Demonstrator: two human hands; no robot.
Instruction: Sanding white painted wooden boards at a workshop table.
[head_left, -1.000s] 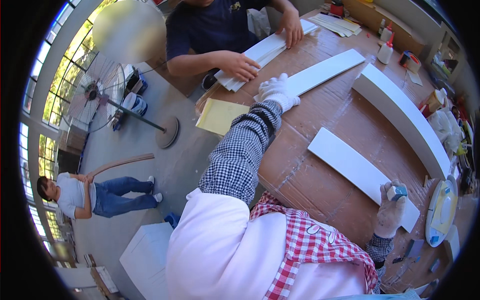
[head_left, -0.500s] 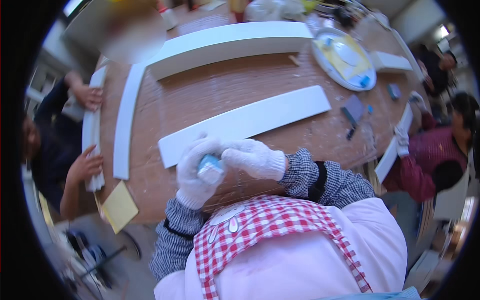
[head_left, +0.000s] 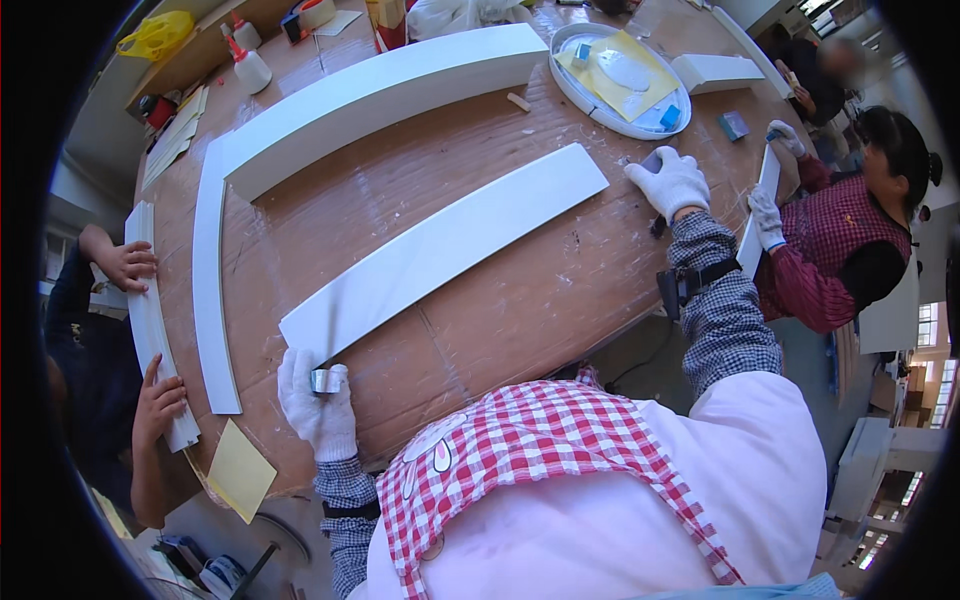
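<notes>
My left hand (head_left: 318, 408), in a white knit glove, closes round a small light-blue block (head_left: 325, 380) with a pale end, beside the near left end of a flat white board (head_left: 450, 245). That board lies slantwise on the table in front of me. Reaching out to the right, my gloved right hand (head_left: 676, 185) has its fingers closed on a grey-blue sanding sponge (head_left: 652, 162), mostly hidden under the glove. It is beyond the board's far right end, just below the oval white tray (head_left: 562, 85).
A long white box-shaped board (head_left: 390, 100) and a narrow white strip (head_left: 212, 290) lie on the brown table (head_left: 480, 330). A blue block (head_left: 733, 125) sits right of the tray. Other people hold white strips (head_left: 160, 330) at left and a white board (head_left: 758, 215) at right.
My hands were together over the near table edge and have parted. The left, with the blue block, went left and down; the right reached out right and took the sanding sponge. The view shifted.
</notes>
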